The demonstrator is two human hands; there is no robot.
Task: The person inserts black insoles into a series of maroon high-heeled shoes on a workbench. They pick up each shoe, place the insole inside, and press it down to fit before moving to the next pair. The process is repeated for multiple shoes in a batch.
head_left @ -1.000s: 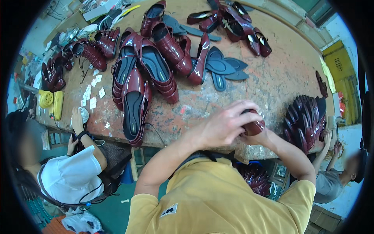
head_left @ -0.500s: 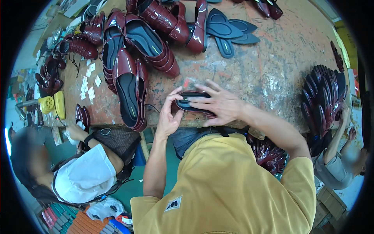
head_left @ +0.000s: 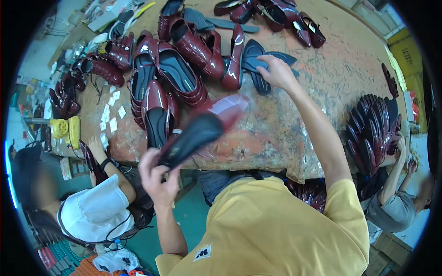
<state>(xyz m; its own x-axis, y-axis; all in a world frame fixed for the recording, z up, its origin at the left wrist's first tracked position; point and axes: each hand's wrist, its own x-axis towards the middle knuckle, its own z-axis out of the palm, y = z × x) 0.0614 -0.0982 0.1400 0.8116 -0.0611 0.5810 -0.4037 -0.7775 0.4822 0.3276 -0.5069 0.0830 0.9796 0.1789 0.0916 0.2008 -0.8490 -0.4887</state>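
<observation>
My left hand [head_left: 159, 179] grips a burgundy patent shoe [head_left: 228, 112] by its heel end. The shoe is tilted over the near table edge and blurred by motion; its dark insole [head_left: 195, 138] faces up, and a pale patch shows near the toe. At the far side, my right hand [head_left: 280, 73] reaches to a fanned pile of loose dark insoles [head_left: 261, 83]. Its thumb and fingers are apart over the pile; whether they touch an insole I cannot make out. Several burgundy shoes [head_left: 198, 53] lie to the left of the pile, some stacked on others.
The worn table [head_left: 317, 115] curves across the view. White paper tags [head_left: 113, 124] and a yellow tool [head_left: 73, 131] lie left. More shoes stand far back [head_left: 276, 16], and a dense row of shoes [head_left: 373, 133] stands right. A person [head_left: 99, 207] sits left; another [head_left: 391, 202] works right.
My left hand has swung the shoe left and up off the near table edge. My right hand has left the shoe and moved away to the insole pile. The view has shifted.
</observation>
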